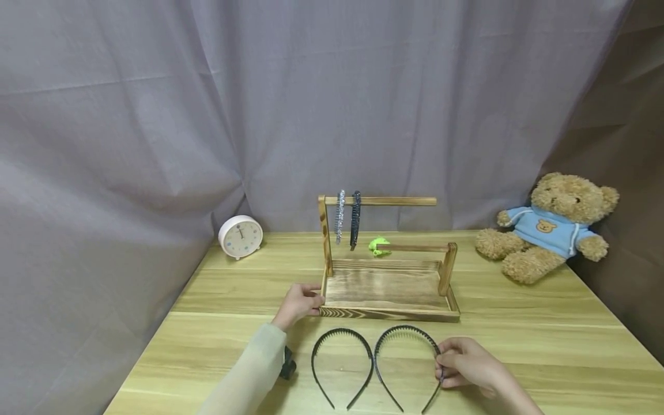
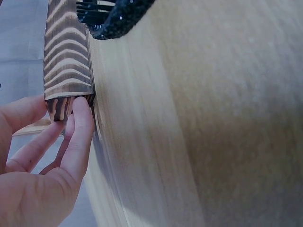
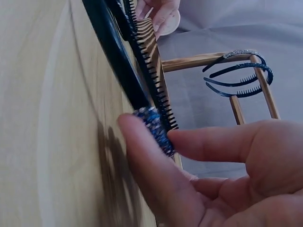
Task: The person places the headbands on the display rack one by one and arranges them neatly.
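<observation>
My left hand point(image 1: 298, 302) holds the left front corner of a wooden stand point(image 1: 389, 314), with thumb and fingers around the corner in the left wrist view. My right hand point(image 1: 469, 366) pinches the right side of a black toothed headband point(image 1: 406, 327). Blue and silver glitter shows on that headband between thumb and forefinger in the right wrist view. Just left of it lies a second dark headband point(image 1: 342, 330), in front of the stand. Two more hang from the stand's upper bar: a silver glittery headband point(image 1: 340, 216) and a dark glittery headband point(image 1: 355, 216).
At the end of the stand's lower bar is a lime-green item point(image 1: 380, 246). A round white clock point(image 1: 241, 237) stands back left, and a teddy bear point(image 1: 550, 227) in a blue top sits back right. Behind the table point(image 1: 207, 340) hangs a grey curtain point(image 1: 332, 104).
</observation>
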`<state>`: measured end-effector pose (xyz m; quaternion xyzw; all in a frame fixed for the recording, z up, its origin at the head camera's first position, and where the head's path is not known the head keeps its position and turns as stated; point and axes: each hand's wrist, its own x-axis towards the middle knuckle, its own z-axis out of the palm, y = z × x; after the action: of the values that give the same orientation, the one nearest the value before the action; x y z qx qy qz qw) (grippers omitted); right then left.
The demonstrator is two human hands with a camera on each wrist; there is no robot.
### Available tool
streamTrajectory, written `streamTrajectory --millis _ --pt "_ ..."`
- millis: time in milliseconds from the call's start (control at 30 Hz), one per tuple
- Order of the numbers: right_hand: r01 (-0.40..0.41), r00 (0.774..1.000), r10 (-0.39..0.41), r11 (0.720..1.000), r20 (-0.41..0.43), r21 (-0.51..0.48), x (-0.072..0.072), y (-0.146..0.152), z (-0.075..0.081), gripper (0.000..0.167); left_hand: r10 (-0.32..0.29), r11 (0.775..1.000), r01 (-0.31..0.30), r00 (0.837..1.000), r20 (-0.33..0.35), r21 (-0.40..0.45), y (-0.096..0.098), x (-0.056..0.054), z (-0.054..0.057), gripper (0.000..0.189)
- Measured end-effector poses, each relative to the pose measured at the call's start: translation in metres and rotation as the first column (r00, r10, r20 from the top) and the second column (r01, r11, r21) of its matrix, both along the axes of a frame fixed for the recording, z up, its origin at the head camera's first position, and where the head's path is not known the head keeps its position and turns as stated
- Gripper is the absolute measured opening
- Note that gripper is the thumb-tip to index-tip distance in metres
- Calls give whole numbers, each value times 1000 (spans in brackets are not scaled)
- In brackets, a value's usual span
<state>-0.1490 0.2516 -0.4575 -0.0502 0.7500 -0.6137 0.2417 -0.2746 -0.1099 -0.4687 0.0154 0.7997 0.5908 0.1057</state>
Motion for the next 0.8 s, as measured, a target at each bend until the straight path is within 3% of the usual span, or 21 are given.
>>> streamTrajectory --millis 300,800 --pt "55 998 -55 998 -22 -11 0 -1 -1 29 3 1000 -3 1000 3 0 1 0 1 44" --pt "117 992 -117 993 -46 -9 -1 -3 6 47 0 1000 0 1000 7 11 1 0 1 44"
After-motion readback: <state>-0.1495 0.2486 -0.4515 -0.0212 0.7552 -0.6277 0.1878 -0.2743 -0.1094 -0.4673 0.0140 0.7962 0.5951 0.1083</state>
